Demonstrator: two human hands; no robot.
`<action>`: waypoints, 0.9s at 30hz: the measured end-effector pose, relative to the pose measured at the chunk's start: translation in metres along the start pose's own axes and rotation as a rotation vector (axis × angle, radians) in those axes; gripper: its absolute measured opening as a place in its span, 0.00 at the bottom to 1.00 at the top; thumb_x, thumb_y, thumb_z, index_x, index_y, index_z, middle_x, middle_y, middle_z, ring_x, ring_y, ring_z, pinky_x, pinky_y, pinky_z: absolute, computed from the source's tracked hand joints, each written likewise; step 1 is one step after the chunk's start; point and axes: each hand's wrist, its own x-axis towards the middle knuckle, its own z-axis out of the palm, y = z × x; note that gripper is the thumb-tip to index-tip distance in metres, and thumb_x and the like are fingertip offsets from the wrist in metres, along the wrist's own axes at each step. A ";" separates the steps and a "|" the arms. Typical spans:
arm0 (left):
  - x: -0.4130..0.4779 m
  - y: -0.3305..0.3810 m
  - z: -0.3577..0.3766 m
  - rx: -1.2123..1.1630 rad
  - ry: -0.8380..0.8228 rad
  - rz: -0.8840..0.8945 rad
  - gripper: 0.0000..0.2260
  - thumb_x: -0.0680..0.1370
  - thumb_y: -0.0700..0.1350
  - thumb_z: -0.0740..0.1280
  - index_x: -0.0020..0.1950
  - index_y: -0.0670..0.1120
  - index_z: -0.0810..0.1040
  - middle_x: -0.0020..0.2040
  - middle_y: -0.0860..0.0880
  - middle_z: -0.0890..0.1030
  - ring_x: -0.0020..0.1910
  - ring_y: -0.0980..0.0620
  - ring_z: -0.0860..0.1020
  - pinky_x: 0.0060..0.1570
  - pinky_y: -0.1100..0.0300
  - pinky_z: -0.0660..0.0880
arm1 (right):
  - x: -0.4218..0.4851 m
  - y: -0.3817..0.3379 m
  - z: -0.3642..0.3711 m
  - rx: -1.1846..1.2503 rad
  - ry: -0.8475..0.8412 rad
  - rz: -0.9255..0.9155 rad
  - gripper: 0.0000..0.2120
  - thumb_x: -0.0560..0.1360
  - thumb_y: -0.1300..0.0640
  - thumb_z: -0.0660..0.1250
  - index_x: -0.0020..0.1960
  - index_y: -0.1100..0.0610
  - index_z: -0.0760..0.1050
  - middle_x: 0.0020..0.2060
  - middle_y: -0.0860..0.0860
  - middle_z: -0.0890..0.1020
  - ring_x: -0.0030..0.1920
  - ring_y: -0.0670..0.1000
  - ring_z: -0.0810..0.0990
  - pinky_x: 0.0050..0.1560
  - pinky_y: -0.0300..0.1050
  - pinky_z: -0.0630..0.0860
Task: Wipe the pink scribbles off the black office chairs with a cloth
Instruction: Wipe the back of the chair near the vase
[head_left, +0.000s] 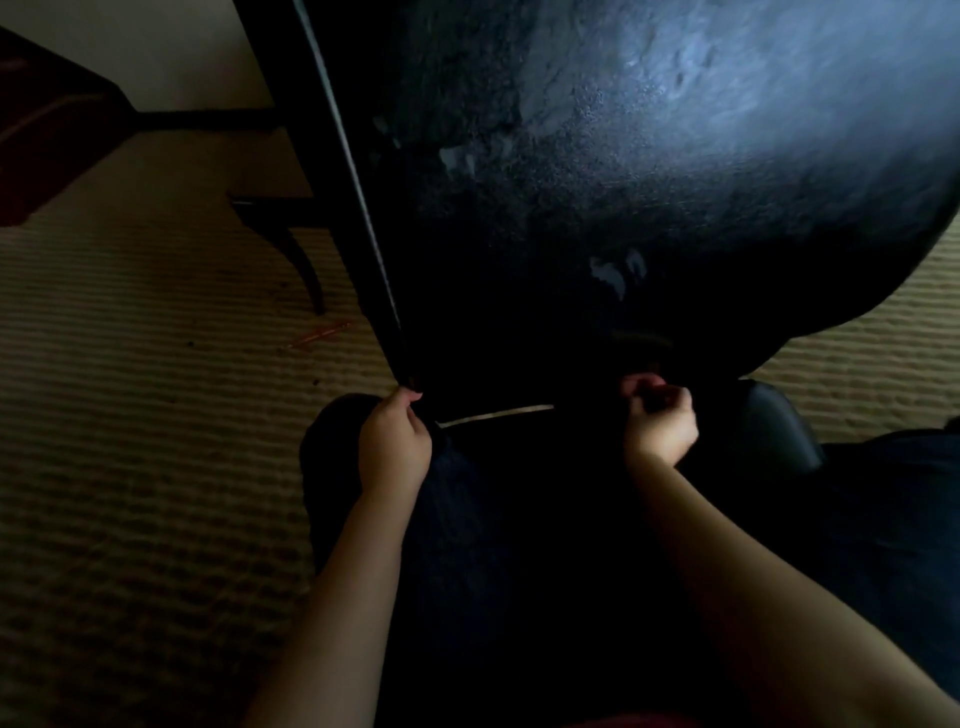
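Observation:
A black office chair (597, 182) fills the upper right of the head view, its textured surface lit pale blue near the top. Whitish scuff marks (615, 273) show on it; I see no pink scribbles in this dim light. My left hand (395, 441) grips the chair's lower left corner, thumb and fingers curled over the edge. My right hand (660, 421) is curled at the chair's lower edge near the middle, closed round something dark that looks like the chair's rim. No cloth can be made out.
Ribbed beige carpet (156, 441) covers the floor. A dark table leg (301, 254) stands left of the chair, and a reddish pen-like thing (319, 333) lies on the carpet beside it. A black armrest pad (774, 431) sits right of my right hand.

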 end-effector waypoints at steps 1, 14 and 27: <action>0.000 0.001 0.000 0.006 -0.002 -0.004 0.14 0.78 0.35 0.59 0.61 0.42 0.78 0.52 0.40 0.81 0.52 0.40 0.78 0.50 0.53 0.74 | -0.008 -0.006 0.005 0.006 -0.020 -0.025 0.09 0.72 0.62 0.70 0.51 0.60 0.76 0.50 0.59 0.82 0.53 0.59 0.80 0.55 0.47 0.72; -0.035 0.058 0.036 0.060 -0.179 0.486 0.13 0.78 0.38 0.65 0.62 0.41 0.78 0.57 0.44 0.81 0.57 0.45 0.78 0.58 0.54 0.73 | 0.055 -0.006 -0.071 0.118 0.095 -0.077 0.11 0.72 0.56 0.73 0.48 0.63 0.77 0.45 0.58 0.83 0.46 0.54 0.80 0.46 0.38 0.68; -0.044 0.137 0.044 -0.065 -0.124 0.651 0.12 0.75 0.34 0.67 0.56 0.43 0.81 0.52 0.48 0.83 0.53 0.50 0.80 0.55 0.63 0.74 | 0.076 -0.041 -0.125 0.263 0.229 -0.129 0.06 0.72 0.58 0.69 0.46 0.54 0.73 0.41 0.47 0.78 0.42 0.47 0.76 0.46 0.32 0.66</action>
